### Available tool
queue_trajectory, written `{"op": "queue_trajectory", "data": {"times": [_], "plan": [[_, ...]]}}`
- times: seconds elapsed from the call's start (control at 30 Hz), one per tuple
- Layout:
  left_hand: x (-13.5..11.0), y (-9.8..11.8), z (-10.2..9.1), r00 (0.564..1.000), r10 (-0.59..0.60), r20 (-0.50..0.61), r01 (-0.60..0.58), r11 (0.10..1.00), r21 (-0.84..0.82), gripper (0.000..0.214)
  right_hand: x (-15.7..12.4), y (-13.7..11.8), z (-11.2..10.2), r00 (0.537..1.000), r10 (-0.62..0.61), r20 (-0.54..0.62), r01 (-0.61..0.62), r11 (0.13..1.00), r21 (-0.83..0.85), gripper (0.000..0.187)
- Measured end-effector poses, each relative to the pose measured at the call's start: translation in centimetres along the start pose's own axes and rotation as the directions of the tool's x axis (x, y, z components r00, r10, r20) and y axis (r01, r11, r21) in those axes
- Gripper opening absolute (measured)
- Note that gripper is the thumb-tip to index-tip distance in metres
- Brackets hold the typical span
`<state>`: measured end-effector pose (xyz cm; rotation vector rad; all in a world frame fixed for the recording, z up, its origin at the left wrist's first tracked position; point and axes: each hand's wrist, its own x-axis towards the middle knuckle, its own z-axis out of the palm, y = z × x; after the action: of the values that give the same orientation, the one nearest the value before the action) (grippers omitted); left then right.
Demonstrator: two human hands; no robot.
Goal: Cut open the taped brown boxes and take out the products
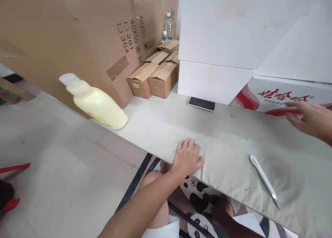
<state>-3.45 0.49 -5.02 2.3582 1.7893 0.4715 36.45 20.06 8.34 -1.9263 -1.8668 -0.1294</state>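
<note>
My left hand (187, 156) rests on the near edge of the pale grey-green covered table (160, 117). Its fingers are slightly bent and a little apart, and I see nothing held in it. At the right edge of the view, my right hand (311, 119) hovers above the table with fingers stretched out and empty. Between the hands and closer to me lies a slim white craft knife (263, 177), its pointed metal blade towards the front edge. A dark-screened phone (201, 104) lies flat further back.
A pale yellow bottle (101, 105) with a whitish cap stands at the table's left edge. Several small cardboard boxes (163, 79) and clear bottles (169, 25) sit behind, beside a large cardboard panel (85, 34). White boxes (215, 34) and a red-and-white carton (282, 93) line the back.
</note>
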Motion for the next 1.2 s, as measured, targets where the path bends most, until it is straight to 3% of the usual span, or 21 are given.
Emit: {"op": "queue_trajectory", "data": {"times": [0.07, 0.17, 0.27, 0.33, 0.4, 0.53, 0.77, 0.9, 1.1, 1.2], "plan": [[-0.2, 0.0, -0.1, 1.0, 0.002, 0.003, -0.001, 0.999, -0.037, 0.043, -0.9, -7.4, 0.2, 0.965, -0.205, 0.163, 0.212, 0.977, -0.031, 0.026], [-0.3, -0.2, 0.0, 1.0, 0.016, -0.015, -0.017, 0.996, -0.087, 0.044, -1.8, -18.9, 2.1, 0.838, -0.476, 0.265, 0.491, 0.871, 0.013, 0.03], [-0.5, -0.4, 0.3, 0.998, 0.037, -0.048, -0.042, 0.992, -0.117, 0.045, -1.8, -29.6, 5.2, 0.761, -0.585, 0.282, 0.601, 0.798, 0.034, 0.043], [-0.7, -0.4, 0.5, 0.997, 0.041, -0.068, -0.049, 0.99, -0.132, 0.046, -1.3, -35.7, 7.2, 0.76, -0.579, 0.296, 0.604, 0.797, 0.009, 0.051], [-0.9, -0.4, 0.7, 0.995, 0.04, -0.094, -0.054, 0.988, -0.146, 0.046, -0.6, -40.7, 8.9, 0.792, -0.534, 0.297, 0.562, 0.827, -0.011, 0.056], [-1.1, -0.4, 0.9, 0.99, 0.04, -0.138, -0.06, 0.987, -0.147, 0.047, 1.2, -46.7, 11.5, 0.822, -0.447, 0.353, 0.487, 0.873, -0.029, 0.062], [-1.1, -0.5, 1.1, 0.986, 0.046, -0.161, -0.067, 0.989, -0.131, 0.049, 3.7, -48.5, 15.6, 0.811, -0.424, 0.403, 0.497, 0.862, -0.095, 0.073], [-1.2, -0.6, 1.2, 0.986, 0.049, -0.157, -0.071, 0.988, -0.136, 0.047, 2.7, -47.1, 15.4, 0.822, -0.402, 0.402, 0.471, 0.878, -0.085, 0.078], [-0.9, -0.8, 0.6, 0.993, 0.054, -0.108, -0.068, 0.988, -0.135, 0.042, -3.6, -39.6, 11.9, 0.781, -0.548, 0.299, 0.567, 0.823, 0.028, 0.071], [-0.8, -0.7, 0.2, 0.993, 0.084, -0.08, -0.093, 0.989, -0.115, 0.035, -7.8, -34.3, 10.1, 0.829, -0.526, 0.188, 0.514, 0.85, 0.111, 0.06]]}}
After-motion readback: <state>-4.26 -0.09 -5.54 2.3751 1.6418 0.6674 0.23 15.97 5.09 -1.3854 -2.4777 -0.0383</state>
